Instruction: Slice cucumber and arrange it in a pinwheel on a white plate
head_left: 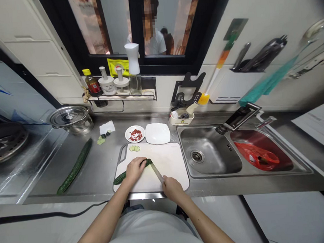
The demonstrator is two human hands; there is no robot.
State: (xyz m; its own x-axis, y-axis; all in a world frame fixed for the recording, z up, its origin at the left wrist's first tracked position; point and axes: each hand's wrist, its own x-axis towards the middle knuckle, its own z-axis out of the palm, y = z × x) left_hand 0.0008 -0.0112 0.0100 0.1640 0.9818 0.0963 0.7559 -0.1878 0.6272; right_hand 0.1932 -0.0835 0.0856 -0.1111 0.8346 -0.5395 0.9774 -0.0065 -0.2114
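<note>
A dark green cucumber [119,178] lies across the white cutting board [173,165], and my left hand [134,170] is closed over it near its right end. My right hand [172,188] grips a kitchen knife [157,173], whose blade is at the cut end of the cucumber. Several pale cucumber slices [134,148] rest at the board's upper left. Just behind the board stand a small plate of chopped red pieces [135,134] and a white square plate [157,133]. A second whole cucumber [75,166] lies on the counter to the left.
At right is a double steel sink [212,166], with a red plastic bag [257,156] in its far basin. A lidded steel pot [71,120] stands back left. Cucumber scraps [101,140] lie near a white paper [107,127]. A wall rack [121,97] carries seasoning containers.
</note>
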